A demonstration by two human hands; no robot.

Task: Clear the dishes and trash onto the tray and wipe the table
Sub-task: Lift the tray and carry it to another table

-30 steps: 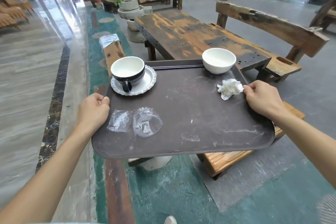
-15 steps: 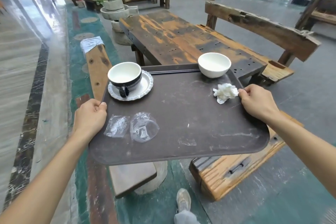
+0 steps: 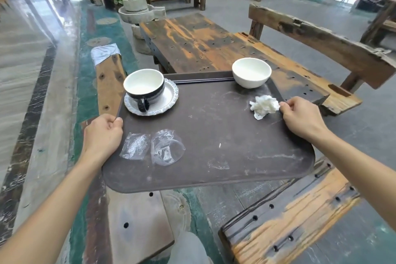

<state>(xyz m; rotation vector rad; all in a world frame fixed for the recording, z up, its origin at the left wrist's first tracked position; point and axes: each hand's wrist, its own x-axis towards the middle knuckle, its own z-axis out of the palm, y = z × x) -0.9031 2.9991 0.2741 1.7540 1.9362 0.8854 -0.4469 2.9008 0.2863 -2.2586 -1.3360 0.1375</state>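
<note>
Head view: tray [image 3: 214, 135] between left hand [image 3: 102, 135] and right hand [image 3: 302, 120].

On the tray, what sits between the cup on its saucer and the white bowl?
Nothing: in the head view the tray is bare between the cup and the white bowl, apart from smudges. The crumpled tissue lies nearer, below the bowl.

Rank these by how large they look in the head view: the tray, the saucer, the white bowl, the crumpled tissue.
1. tray, by far the largest
2. saucer
3. white bowl, though it sits farther from the camera, so its place against the saucer is unsure
4. crumpled tissue, smallest
</note>
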